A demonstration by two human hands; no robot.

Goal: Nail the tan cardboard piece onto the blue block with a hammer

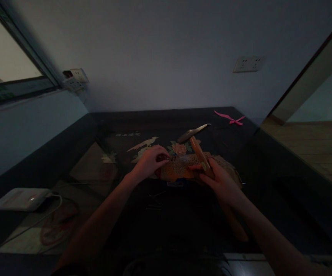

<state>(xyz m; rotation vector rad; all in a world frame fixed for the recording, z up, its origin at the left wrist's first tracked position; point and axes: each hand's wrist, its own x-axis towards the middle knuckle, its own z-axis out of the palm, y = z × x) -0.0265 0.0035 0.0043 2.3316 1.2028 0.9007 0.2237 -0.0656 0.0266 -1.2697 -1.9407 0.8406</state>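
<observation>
Head view: my right grip [223, 183] was closed round the wooden handle of a hammer [197, 147], its head beyond the hole-speckled board [177, 168] on the dark tabletop [166, 119]. My left grip [150, 161] was at the board's left end, fingertips nearly together; whether they pinched anything, I couldn't tell. Slim nail-like pieces [153, 209] lay nearer me.

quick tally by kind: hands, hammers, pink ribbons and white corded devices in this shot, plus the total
Hands: 2 (left hand, right hand)
Hammer: 1
Pink ribbon: 1
White corded device: 1
Total: 5
</observation>
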